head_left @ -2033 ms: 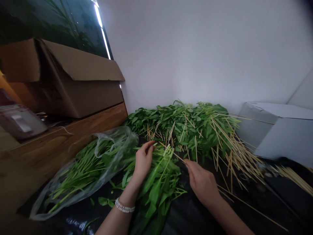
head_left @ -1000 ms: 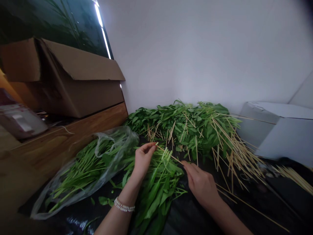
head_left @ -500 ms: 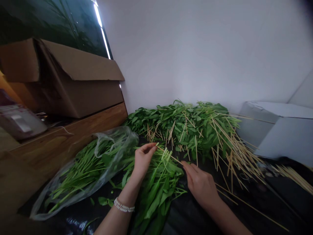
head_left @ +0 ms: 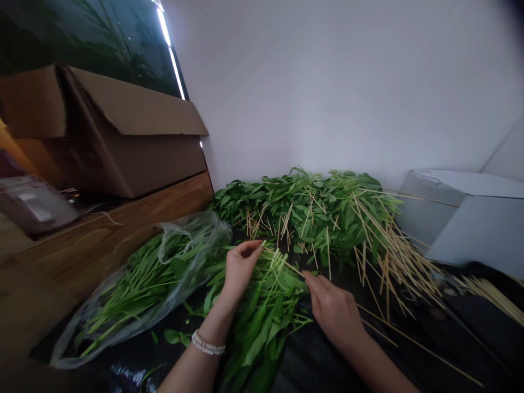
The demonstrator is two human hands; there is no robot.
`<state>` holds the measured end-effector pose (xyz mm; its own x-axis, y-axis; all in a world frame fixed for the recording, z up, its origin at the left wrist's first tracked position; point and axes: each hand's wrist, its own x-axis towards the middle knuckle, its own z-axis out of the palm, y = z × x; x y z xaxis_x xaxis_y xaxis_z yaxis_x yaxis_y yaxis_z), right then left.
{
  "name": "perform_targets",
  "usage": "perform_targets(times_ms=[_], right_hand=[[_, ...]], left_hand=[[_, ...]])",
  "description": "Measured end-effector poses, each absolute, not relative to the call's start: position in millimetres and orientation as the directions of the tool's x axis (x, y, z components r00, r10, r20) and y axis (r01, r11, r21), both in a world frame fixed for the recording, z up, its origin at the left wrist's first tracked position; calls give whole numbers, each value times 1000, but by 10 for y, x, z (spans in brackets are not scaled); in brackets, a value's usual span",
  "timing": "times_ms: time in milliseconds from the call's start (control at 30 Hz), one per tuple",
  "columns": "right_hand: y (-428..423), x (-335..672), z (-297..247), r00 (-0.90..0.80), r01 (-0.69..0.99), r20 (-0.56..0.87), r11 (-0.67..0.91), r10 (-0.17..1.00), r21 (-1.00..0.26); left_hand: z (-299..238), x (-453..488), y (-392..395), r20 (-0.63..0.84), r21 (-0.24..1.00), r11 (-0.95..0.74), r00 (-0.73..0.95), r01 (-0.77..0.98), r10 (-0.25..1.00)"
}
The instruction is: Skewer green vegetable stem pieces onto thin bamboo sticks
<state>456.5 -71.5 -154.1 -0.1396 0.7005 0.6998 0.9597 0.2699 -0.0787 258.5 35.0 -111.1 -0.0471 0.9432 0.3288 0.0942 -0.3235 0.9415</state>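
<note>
A loose bunch of leafy green stalks (head_left: 262, 311) lies on the black sheet in front of me. My left hand (head_left: 239, 267) pinches the cut stalk ends at the top of that bunch. My right hand (head_left: 333, 311) pinches a thin bamboo skewer (head_left: 286, 264) that runs from its fingertips toward my left fingers, across the stalk ends. A bead bracelet (head_left: 207, 344) circles my left wrist.
A big heap of skewered greens (head_left: 311, 210) lies against the white wall, with many skewers (head_left: 393, 262) fanning right. A clear plastic bag of greens (head_left: 151, 278) lies at left beside a wooden ledge (head_left: 114, 229) bearing a cardboard box (head_left: 123, 131). A white box (head_left: 466, 218) stands at right.
Both hands have closed in slightly on the stalk ends; the skewer in my right hand has slid left toward my left fingers. Everything else has stayed put.
</note>
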Motion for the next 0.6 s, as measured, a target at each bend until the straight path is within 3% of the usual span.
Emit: perform_targets(times_ms=[600], right_hand=[[-727, 4548, -1547, -140, 947, 695, 299, 705, -113]], left_hand=[[-1112, 2531, 382, 215, 976, -216, 71, 14, 974]])
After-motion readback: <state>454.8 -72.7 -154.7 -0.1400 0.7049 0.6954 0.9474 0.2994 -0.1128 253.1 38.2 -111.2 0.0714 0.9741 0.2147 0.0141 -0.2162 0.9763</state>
